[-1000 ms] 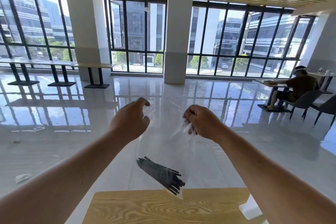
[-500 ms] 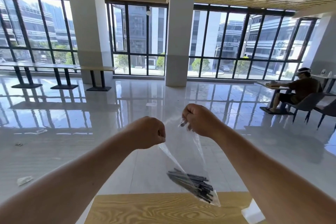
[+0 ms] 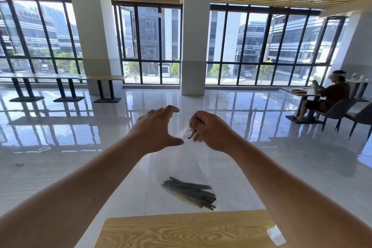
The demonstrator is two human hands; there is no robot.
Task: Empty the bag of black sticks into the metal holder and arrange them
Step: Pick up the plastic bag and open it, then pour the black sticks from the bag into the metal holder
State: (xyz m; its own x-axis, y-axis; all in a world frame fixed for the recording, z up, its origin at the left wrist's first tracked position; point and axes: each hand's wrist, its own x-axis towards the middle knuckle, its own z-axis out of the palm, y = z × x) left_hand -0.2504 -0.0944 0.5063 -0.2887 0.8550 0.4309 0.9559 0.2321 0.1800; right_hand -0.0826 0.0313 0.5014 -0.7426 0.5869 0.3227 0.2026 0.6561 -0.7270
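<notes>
The left hand point(image 3: 159, 129) is open now, with its fingers spread wide and a little bent. Half a second ago it was a tight fist pinching the edge of the bag. Its thumb tip is just beside the plastic, but I cannot tell if it touches. The right hand point(image 3: 211, 130) has not let go. Its fingers are curled and pinch the top of the clear bag point(image 3: 194, 159), just as before. Both hands are up in the air, close together.

The bag hangs down from the right hand alone. Before, it was pulled between the two hands and slanted to the right. Now it drops more straight down. The black sticks point(image 3: 191, 192) lie in a bunch at the bottom of the bag, tipped so their right ends are lower. They hang in the air above the far edge of the wooden table point(image 3: 181, 229).

A white thing point(image 3: 275, 234) lies near the table's right side. Beyond is a shiny floor point(image 3: 60, 147). A person point(image 3: 332, 94) sits at another table far off on the right, as before.
</notes>
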